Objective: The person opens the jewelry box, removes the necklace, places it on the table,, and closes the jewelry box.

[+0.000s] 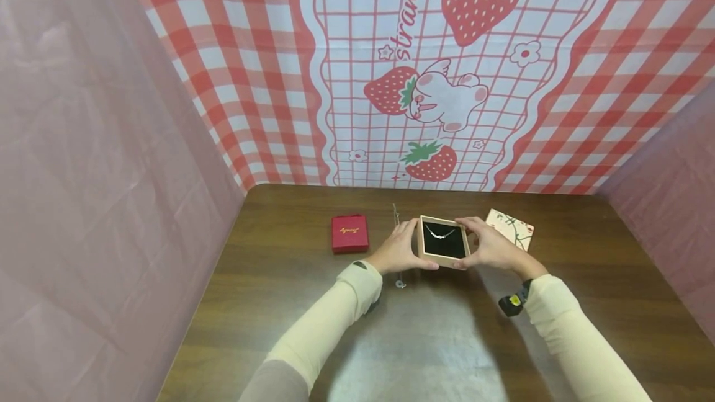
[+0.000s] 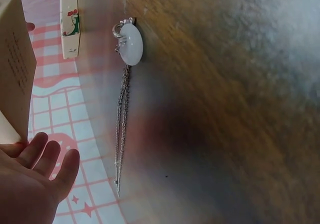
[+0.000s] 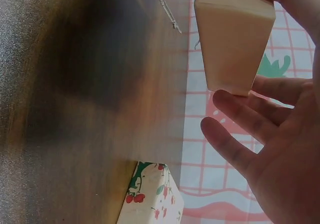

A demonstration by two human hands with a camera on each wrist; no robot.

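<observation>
Both hands hold a small open cream jewelry box [image 1: 445, 261], raised off the table and tilted toward the head camera. A black pad [image 1: 444, 248] lines it, and a silver necklace [image 1: 439, 236] lies across the pad. My left hand [image 1: 398, 250] grips the box's left side, thumb at the front edge and fingers at the back. At the opposite side, my right hand [image 1: 493, 248] grips it the same way. Beneath the left hand, a second silver necklace [image 1: 400, 284] lies stretched on the table; its round white pendant [image 2: 132, 45] shows in the left wrist view.
A red jewelry box [image 1: 349, 233] with gold lettering stands closed on the left. Behind the right hand lies a cream lid-like piece [image 1: 512, 228] printed with red and green plants. The brown wooden table [image 1: 268, 303] meets a strawberry-print cloth [image 1: 279, 110] at its back edge.
</observation>
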